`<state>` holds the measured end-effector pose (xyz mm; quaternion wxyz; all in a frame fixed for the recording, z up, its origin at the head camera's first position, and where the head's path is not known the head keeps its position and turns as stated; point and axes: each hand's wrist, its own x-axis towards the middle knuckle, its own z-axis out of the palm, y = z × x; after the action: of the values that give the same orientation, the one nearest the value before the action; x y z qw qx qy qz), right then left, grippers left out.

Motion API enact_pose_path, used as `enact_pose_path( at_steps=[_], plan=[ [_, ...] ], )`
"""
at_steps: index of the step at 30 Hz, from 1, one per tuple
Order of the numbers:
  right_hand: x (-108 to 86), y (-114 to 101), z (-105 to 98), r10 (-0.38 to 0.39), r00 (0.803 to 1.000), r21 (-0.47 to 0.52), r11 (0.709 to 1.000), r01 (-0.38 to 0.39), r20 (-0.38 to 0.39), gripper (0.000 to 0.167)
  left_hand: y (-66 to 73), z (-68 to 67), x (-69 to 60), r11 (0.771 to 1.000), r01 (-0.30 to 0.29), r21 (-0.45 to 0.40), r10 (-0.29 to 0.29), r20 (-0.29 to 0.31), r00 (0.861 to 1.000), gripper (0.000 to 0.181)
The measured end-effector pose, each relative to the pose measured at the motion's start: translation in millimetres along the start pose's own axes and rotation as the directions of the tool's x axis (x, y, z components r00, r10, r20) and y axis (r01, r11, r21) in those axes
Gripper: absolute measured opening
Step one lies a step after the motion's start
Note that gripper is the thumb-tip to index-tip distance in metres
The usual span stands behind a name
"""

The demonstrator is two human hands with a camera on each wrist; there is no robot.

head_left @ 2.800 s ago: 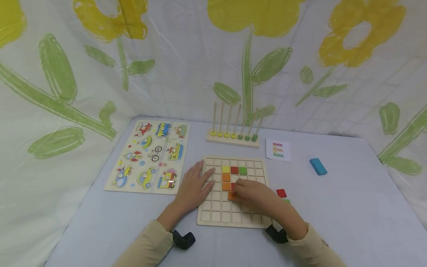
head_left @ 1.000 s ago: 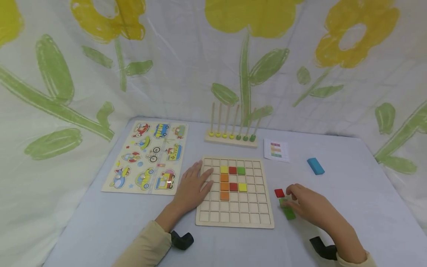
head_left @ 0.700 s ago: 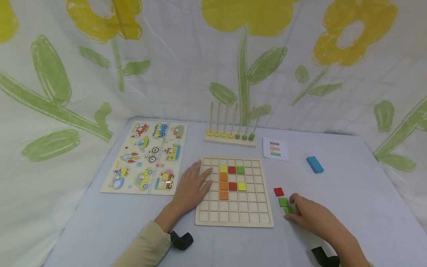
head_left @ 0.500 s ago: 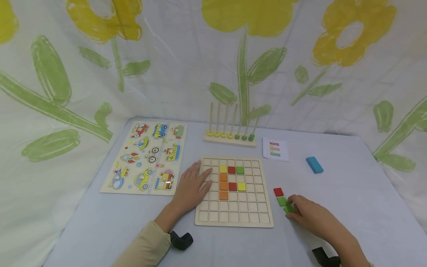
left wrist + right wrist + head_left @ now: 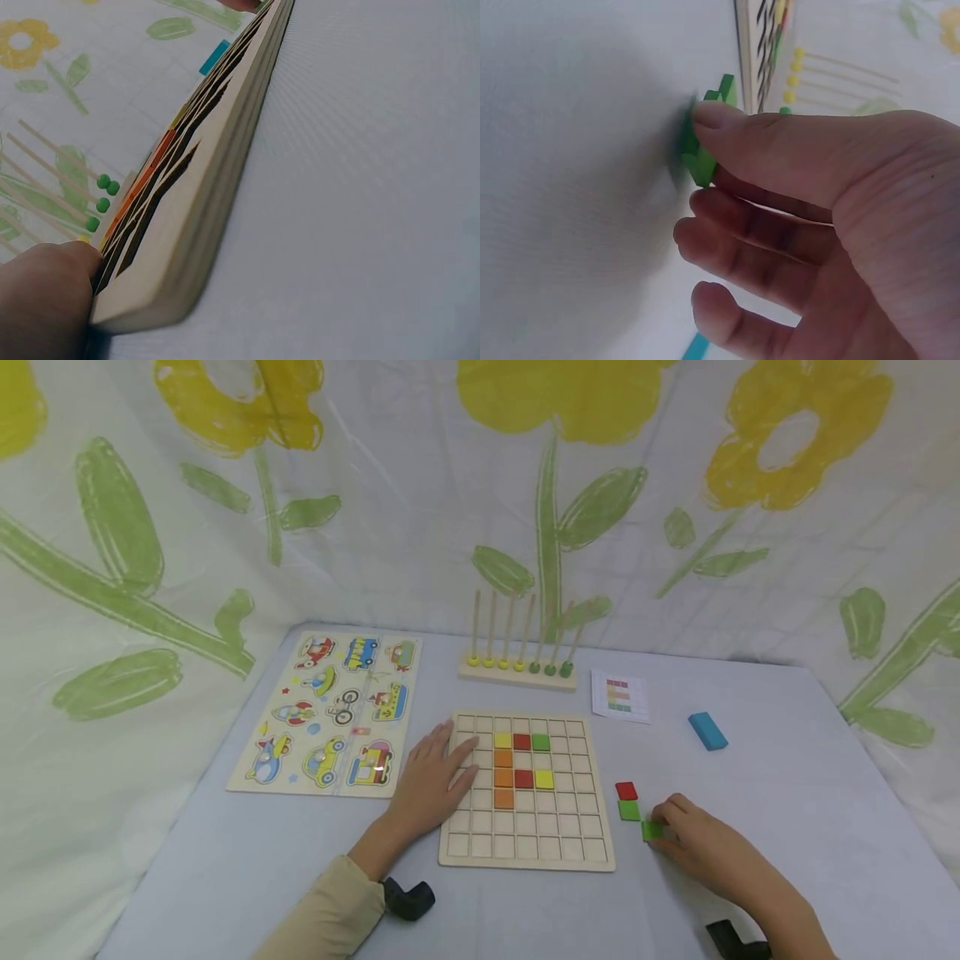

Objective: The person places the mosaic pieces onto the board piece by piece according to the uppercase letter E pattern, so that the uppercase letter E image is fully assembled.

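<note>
A pale wooden grid board (image 5: 525, 852) lies on the table, with yellow, red, green and orange square tiles in some of its cells. My left hand (image 5: 429, 781) rests on the board's left edge, fingers straight and spread; its thumb (image 5: 49, 296) shows beside the board in the left wrist view. Right of the board, my right hand (image 5: 705, 843) pinches a green tile (image 5: 651, 832) between thumb and index finger. The right wrist view shows the thumb on this green tile (image 5: 703, 161), its other fingers curled loosely. Another green tile (image 5: 629, 811) and a red tile (image 5: 626, 791) lie just beyond.
A printed pattern card (image 5: 620, 696) lies behind the board at right, and a blue block (image 5: 708, 731) farther right. A peg stand with beads (image 5: 517, 673) stands at the back. A vehicle picture puzzle (image 5: 326, 714) lies at left.
My right hand has left an orange tile in the board and moved right to the loose tiles. It now pinches the nearest green tile, apart from the other green one. My left hand has stayed put.
</note>
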<state>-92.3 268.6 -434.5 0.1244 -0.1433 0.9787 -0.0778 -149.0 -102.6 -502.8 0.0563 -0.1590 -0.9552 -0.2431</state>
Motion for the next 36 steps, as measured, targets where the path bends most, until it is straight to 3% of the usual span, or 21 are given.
enact_pose_path(
  at_steps=[7, 11, 17, 20, 27, 36],
  plan=[
    [5.5, -19.1, -8.9, -0.011, 1.0, 0.053, 0.999, 0.011, 0.008, 0.028, -1.0, -0.9, 0.2, 1.0, 0.002, 0.004, -0.002, 0.004, 1.0, 0.049],
    [12.5, -38.3, -10.2, -0.111, 0.994, 0.047, 0.993, 0.111, -0.007, 0.027, 0.1, -1.6, -0.4, 1.0, 0.008, 0.001, -0.008, 0.009, 1.0, 0.049],
    [24.3, -72.6, -11.6, -0.306, 0.952, 0.012, 0.952, 0.306, -0.024, 0.03, 0.3, -0.8, -0.6, 1.0, 0.012, -0.002, -0.012, 0.015, 1.0, 0.049],
    [32.0, -88.7, -10.1, -0.363, 0.931, -0.017, 0.932, 0.363, -0.036, 0.033, -0.2, -0.4, -0.5, 1.0, 0.008, 0.006, -0.008, 0.012, 1.0, 0.049],
    [51.8, -116.4, -0.8, -0.417, 0.909, -0.032, 0.908, 0.417, -0.006, 0.033, -0.1, -1.3, -0.5, 1.0, 0.003, 0.007, -0.004, 0.01, 1.0, 0.049],
    [63.8, -127.0, 13.4, -0.532, 0.846, -0.113, 0.844, 0.525, -0.042, 0.026, 2.4, -3.3, -1.0, 1.0, 0.012, 0.002, -0.012, 0.013, 1.0, 0.049]
  ],
)
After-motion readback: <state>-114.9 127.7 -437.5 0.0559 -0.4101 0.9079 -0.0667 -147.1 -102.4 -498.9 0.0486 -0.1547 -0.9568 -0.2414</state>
